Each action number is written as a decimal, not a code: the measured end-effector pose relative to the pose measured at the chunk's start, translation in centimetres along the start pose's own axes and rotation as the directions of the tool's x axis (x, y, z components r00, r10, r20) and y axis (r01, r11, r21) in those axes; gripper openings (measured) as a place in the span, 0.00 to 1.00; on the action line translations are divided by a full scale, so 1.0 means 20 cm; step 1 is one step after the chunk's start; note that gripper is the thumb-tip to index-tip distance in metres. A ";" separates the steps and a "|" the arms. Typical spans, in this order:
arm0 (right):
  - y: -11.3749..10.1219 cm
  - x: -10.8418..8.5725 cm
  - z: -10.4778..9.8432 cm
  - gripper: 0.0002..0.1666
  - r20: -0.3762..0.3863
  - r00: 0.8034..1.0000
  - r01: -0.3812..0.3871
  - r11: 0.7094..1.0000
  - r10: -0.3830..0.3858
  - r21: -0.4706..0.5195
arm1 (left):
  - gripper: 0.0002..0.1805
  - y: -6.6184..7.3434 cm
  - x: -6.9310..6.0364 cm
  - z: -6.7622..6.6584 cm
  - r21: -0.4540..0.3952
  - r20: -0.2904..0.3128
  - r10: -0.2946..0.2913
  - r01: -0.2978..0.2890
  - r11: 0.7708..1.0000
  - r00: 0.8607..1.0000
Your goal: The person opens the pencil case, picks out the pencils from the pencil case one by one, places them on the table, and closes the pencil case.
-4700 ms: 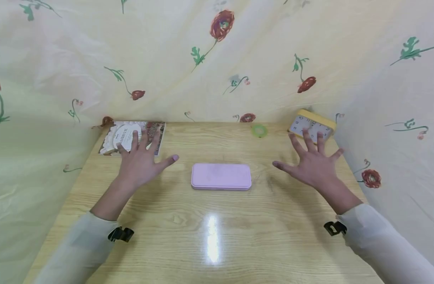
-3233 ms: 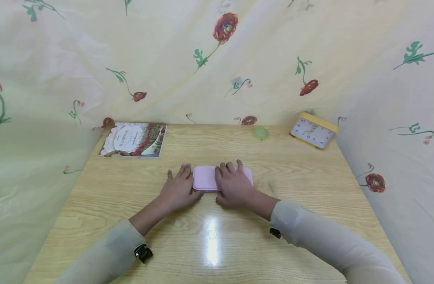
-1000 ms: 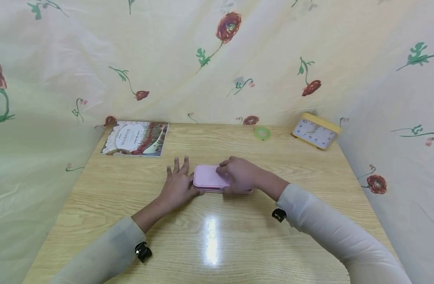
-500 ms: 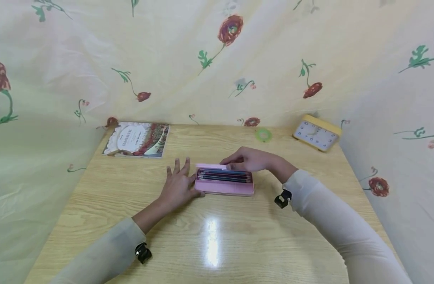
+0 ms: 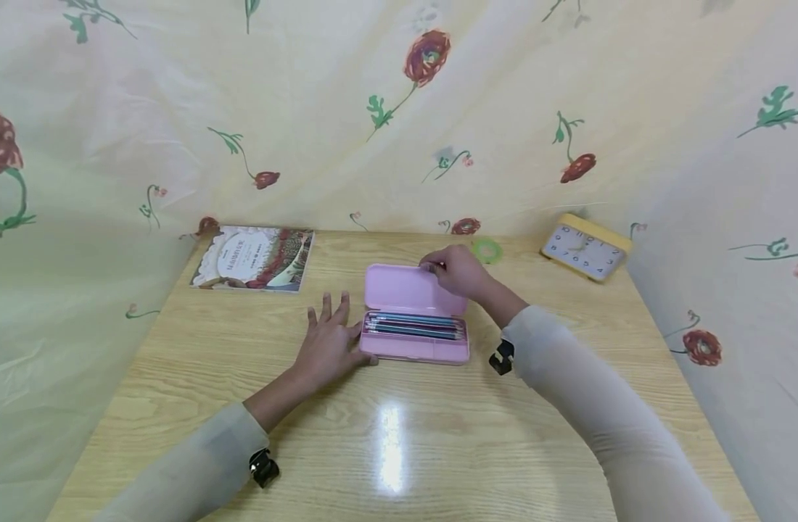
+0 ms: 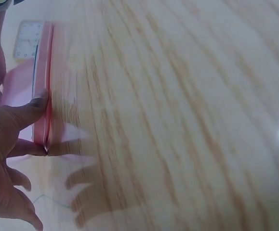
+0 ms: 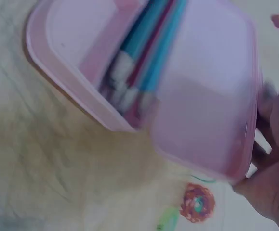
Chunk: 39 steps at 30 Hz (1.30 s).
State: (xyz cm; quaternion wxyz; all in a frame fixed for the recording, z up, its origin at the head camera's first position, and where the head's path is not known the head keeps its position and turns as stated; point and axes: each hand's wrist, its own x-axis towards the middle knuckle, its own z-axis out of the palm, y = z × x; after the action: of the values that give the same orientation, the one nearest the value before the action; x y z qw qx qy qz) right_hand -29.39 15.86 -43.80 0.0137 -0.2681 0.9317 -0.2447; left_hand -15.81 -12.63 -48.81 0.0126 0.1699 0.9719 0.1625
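Observation:
A pink pencil case point(image 5: 399, 350) lies on the wooden table with its lid point(image 5: 399, 286) raised at the back. Several pencils point(image 5: 413, 325), blue-green and dark red, lie in the rear part of the tray. My left hand point(image 5: 326, 348) rests at the case's left end with fingers spread, its thumb touching the front side and index finger touching the end. With my right hand point(image 5: 463, 272) I pinch the lid's upper edge near its right half. The right wrist view is blurred, but shows fingers point(image 7: 269, 108) at the lid's rim.
A booklet with a picture cover point(image 5: 255, 259) lies at the back left. Behind my right hand is a green ring point(image 5: 487, 250), perhaps a tape roll. A yellow clock point(image 5: 585, 248) stands at the back right. Flower-printed cloth point(image 5: 347, 109) hangs behind the table point(image 5: 321, 442) and along its sides.
The case, closed earlier, has its lid swung up and back by my right hand, baring the pencils. My left hand came to the case's left end and has stayed there.

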 end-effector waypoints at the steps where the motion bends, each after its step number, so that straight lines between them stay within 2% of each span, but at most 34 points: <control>1: 0.00 0.00 0.03 0.14 -0.031 0.999 0.013 0.998 -0.016 -0.068 | 0.47 0.00 0.00 0.00 0.007 0.003 -0.005 0.005 1.000 1.000; 3: 0.00 -0.01 0.09 0.14 -0.083 0.995 0.029 0.977 -0.047 -0.211 | 0.47 0.00 0.00 0.00 0.012 0.004 -0.006 0.006 1.000 1.000; 5: 0.01 -0.02 0.14 0.14 -0.105 0.993 0.021 0.947 -0.058 -0.322 | 0.46 0.01 0.00 -0.01 0.008 0.000 -0.004 0.004 1.000 1.000; 8: 0.00 -0.05 0.20 0.15 -0.093 0.996 -0.019 0.923 -0.018 -0.385 | 0.46 0.00 0.00 0.01 -0.001 -0.016 0.008 -0.008 1.000 1.000; 12: -0.02 -0.07 0.23 0.22 -0.002 0.999 -0.032 0.923 0.034 -0.383 | 0.47 0.01 0.01 0.01 -0.006 -0.014 0.004 -0.004 1.000 1.000; 15: -0.03 -0.09 0.24 0.33 0.074 0.996 -0.027 0.933 0.057 -0.358 | 0.47 0.01 0.01 0.02 -0.022 -0.007 -0.010 0.010 1.000 1.000; 22: -0.07 -0.16 0.21 0.79 0.218 0.972 -0.013 0.951 0.084 -0.310 | 0.47 0.01 0.01 0.00 -0.040 0.002 -0.016 0.016 0.999 1.000; 25: -0.10 -0.20 0.21 0.90 0.294 0.952 0.002 0.957 0.086 -0.288 | 0.46 0.02 0.00 -0.01 -0.037 0.007 -0.014 0.014 0.999 1.000; 28: -0.11 -0.22 0.21 0.96 0.355 0.930 0.014 0.956 0.095 -0.292 | 0.47 0.01 0.00 -0.01 -0.046 0.011 -0.012 0.013 0.999 1.000; 30: -0.12 -0.23 0.21 0.97 0.372 0.923 0.016 0.956 0.099 -0.292 | 0.46 0.01 0.00 0.00 -0.064 0.015 -0.010 0.011 0.998 1.000; 35: -0.13 -0.23 0.21 0.96 0.377 0.921 0.010 0.964 0.095 -0.267 | 0.48 0.01 0.01 -0.01 -0.126 0.031 -0.045 0.048 0.991 0.999; 39: -0.13 -0.23 0.20 0.95 0.379 0.921 0.012 0.965 0.092 -0.263 | 0.58 0.00 0.05 -0.02 -0.141 0.060 -0.035 0.044 0.989 0.998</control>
State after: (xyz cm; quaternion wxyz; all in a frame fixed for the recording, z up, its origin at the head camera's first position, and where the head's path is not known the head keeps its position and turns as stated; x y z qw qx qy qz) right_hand -23.53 14.39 -46.65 0.1677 -0.2914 0.9397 -0.0621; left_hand -16.72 -12.48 -48.37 0.0556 0.1539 0.9602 0.2263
